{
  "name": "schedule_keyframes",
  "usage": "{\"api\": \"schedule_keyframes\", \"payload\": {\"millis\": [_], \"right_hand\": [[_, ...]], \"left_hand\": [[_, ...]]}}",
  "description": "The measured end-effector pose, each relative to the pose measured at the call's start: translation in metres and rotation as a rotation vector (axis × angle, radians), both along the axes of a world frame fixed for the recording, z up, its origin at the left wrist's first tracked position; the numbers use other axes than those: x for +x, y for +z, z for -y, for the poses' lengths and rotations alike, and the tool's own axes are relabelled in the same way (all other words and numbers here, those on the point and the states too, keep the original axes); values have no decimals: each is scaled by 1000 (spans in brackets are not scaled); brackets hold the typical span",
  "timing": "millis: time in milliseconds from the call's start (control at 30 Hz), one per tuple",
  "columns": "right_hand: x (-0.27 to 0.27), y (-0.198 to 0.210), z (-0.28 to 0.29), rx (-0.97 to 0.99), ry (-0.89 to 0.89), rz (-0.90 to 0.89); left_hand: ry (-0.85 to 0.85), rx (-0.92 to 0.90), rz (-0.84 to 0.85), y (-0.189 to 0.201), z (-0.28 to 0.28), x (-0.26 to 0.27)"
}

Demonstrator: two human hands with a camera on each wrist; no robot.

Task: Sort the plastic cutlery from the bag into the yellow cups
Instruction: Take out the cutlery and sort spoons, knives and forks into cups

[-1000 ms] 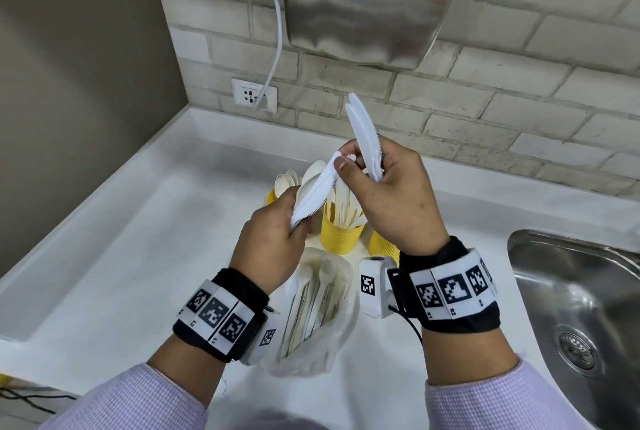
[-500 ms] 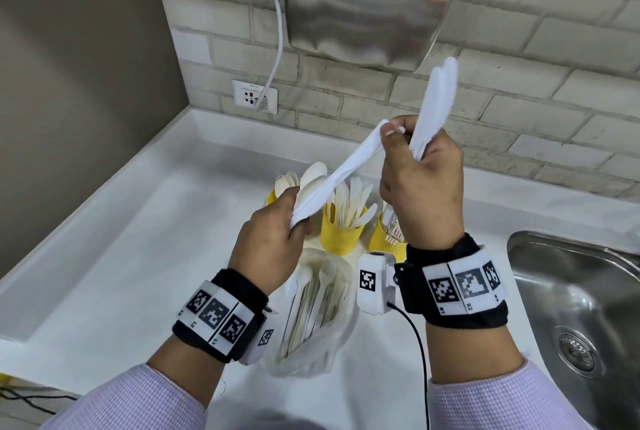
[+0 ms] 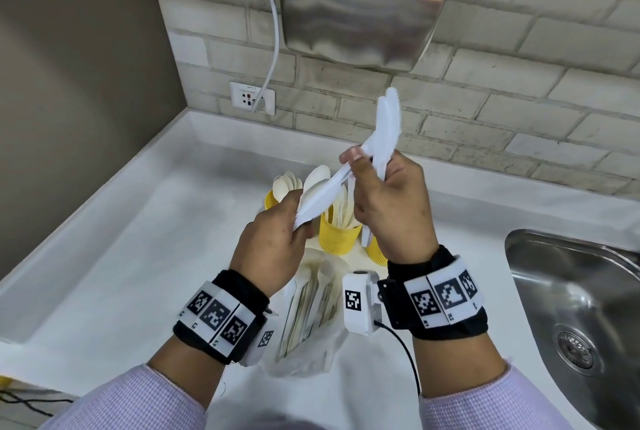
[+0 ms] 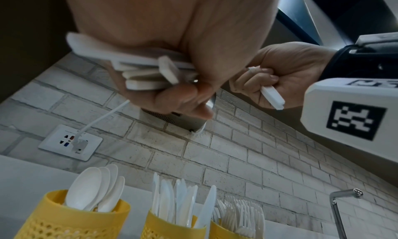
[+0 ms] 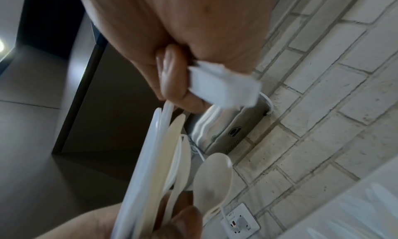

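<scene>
My left hand (image 3: 298, 221) grips a bundle of white plastic cutlery (image 3: 320, 192) by one end; the handles show in the left wrist view (image 4: 146, 72). My right hand (image 3: 367, 166) holds a few white knives (image 3: 389, 124) upright in its fist, and its thumb and fingertip pinch the bundle's far end. Three yellow cups stand behind the hands: spoons (image 4: 71, 220), knives (image 4: 172, 227), forks (image 4: 228, 230). The fork cup is mostly hidden behind the right hand in the head view. The clear bag (image 3: 311, 318), with more cutlery in it, lies on the counter under my wrists.
A steel sink (image 3: 571, 308) is set into the white counter (image 3: 138, 256) at the right, with a tap (image 4: 336, 208) behind it. A metal hand dryer (image 3: 363, 3) hangs on the brick wall, its cable plugged into a socket (image 3: 251, 98).
My right hand lifted its knives up and to the right, then came back down and left to the bundle's end. The left hand and bag stayed put.
</scene>
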State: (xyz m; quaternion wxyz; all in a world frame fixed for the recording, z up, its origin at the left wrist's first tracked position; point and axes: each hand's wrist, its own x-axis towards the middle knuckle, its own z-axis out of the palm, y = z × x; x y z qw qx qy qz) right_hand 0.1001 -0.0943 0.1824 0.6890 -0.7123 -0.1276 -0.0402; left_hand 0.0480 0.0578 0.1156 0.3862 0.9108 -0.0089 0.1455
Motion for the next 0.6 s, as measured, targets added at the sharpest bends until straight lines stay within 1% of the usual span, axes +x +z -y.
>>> {"api": "schedule_keyframes", "payload": {"millis": [100,200,300,367,433,500,533,600], "right_hand": [[3,4,1,228,-38,-23],[7,9,4,397,-121,-16],[9,16,12,674,-146,-94],[10,21,17,816,-168,-93],[11,24,21,860,-224,-55],[9,27,24,854,-250,-8],[7,30,25,833,-247,13],[1,34,22,754,-219,61]], "left_hand": [[-1,2,-1,3,1,-1],[3,-34,-30,4,2,-1],[-4,-88,-20,3,3,0],[-6,-117,-5,-1,2,1],[-9,-133,-2,-4,1,3],[-15,-170,-10,-4,0,4],[-23,-214,-21,-2,1,4],[-43,-378,-66,4,4,3]]}}
